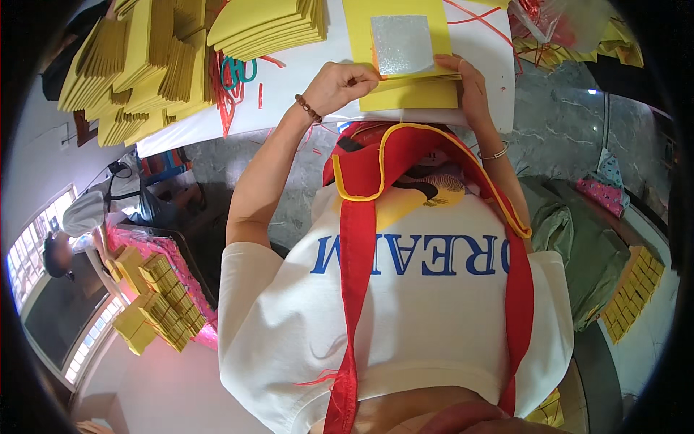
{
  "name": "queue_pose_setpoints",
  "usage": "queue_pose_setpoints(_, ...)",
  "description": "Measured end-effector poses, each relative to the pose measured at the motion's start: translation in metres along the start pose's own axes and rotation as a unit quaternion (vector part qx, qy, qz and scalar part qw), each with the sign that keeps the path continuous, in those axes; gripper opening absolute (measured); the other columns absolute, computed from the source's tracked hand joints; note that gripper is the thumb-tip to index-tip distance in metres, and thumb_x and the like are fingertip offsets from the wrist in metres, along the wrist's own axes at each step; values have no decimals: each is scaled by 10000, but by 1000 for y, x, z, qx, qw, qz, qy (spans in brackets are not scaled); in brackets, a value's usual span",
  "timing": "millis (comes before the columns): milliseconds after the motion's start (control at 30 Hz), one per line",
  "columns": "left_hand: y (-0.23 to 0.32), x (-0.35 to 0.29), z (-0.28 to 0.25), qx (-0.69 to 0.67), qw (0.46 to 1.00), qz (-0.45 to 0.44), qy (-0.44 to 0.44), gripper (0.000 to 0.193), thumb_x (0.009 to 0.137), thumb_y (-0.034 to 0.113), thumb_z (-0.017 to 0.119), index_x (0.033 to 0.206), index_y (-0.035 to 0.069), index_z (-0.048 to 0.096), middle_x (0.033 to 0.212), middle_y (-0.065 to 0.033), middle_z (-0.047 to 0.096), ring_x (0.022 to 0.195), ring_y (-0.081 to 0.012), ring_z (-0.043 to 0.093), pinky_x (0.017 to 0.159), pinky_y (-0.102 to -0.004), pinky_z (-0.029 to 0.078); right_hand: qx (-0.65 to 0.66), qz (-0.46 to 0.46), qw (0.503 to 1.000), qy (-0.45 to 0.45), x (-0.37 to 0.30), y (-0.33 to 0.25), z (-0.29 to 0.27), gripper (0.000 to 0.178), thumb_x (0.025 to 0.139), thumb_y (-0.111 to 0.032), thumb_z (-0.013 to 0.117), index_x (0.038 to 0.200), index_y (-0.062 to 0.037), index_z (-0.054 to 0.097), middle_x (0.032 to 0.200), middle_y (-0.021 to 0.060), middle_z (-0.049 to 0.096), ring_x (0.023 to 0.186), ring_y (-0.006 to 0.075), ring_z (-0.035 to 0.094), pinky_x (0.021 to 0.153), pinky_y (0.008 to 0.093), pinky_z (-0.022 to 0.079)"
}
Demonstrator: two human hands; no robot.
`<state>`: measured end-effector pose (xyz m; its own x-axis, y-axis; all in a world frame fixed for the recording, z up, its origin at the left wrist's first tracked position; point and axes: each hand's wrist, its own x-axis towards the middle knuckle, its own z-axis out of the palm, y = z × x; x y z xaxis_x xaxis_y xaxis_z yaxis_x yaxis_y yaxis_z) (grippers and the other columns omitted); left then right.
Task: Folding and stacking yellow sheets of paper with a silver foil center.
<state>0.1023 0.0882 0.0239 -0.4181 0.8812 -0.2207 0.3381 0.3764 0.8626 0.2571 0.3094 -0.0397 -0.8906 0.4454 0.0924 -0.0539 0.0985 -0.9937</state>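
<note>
A stack of yellow paper sheets (pixel 408 100) lies in front of me at the table's near edge, with its near part folded up in a layered strip. On the paper sits a silvery square (pixel 403 45) with a thin orange edge showing at its left. My left hand (pixel 345 87), with a beaded bracelet on its wrist, is closed in a pinch at the left end of the folded strip. At the other end, my right hand (pixel 468 83) grips the strip's right edge, fingers on top and the thumb mostly hidden.
Teal-handled scissors (pixel 238 72) lie left on the white table (pixel 307 54) among red strips (pixel 225 108). Fanned yellow paper stacks (pixel 267 29) fill the table's far left. A clear plastic bag (pixel 571 25) is far right. Another person (pixel 116 202) sits left, near bundled yellow paper (pixel 170 293).
</note>
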Motion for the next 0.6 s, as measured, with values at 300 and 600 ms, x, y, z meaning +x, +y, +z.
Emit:
queue_pose_setpoints(300,-16,10,-4,-145,989,-20,-36,132,823,116,602,860,-3,644,742,2,610,687,-53,522,619,-206,426,40,41,998,-18,-2,3,-1,479,973,-319,282,1066,33,593,1128,128,579,1095,206,495,967,307,348)
queue_pose_setpoints(600,-25,18,-6,-173,982,-49,-57,141,828,127,613,883,2,646,788,5,616,715,-40,523,642,-192,419,-71,18,997,-32,-6,8,-5,339,801,-233,609,1103,-77,602,1130,48,589,1023,156,524,959,333,279)
